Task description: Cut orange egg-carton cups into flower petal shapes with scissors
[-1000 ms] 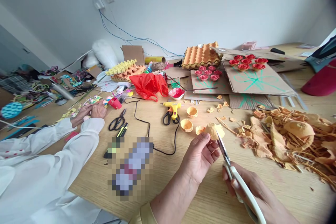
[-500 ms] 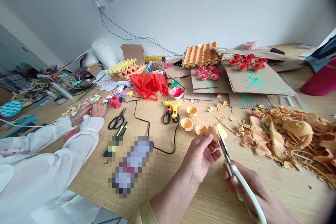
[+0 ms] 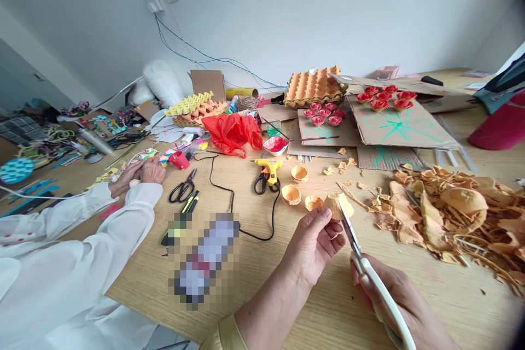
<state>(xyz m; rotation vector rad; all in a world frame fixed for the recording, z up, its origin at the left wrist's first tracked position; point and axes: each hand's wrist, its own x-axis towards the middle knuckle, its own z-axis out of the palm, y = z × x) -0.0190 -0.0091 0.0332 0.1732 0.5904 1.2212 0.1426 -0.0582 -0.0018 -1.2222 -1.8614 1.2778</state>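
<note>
Between thumb and fingers, my left hand (image 3: pixel 318 243) pinches a pale yellow egg-carton cup (image 3: pixel 337 205). My right hand (image 3: pixel 389 290) is wrapped round the white handles of a pair of scissors (image 3: pixel 381 290). The scissor blades lie against the right part of the cup, nearly together. Just left and behind the held piece are several trimmed orange cups (image 3: pixel 291 194) on the table. A yellow glue gun (image 3: pixel 268 168) rests farther left with its black cord.
Carton scraps (image 3: pixel 435 213) pile up at right. Red paper flowers (image 3: pixel 381 99) sit on cardboard behind. Black scissors (image 3: pixel 183 188), a cutter (image 3: pixel 189 205) and a blurred-out object (image 3: pixel 207 262) lie left. A co-worker's hands (image 3: pixel 143 172) work at far left beside a red plastic bag (image 3: pixel 233 134).
The scissor blades have tilted slightly and their tips have shifted a little left on the cup. My left hand has barely moved.
</note>
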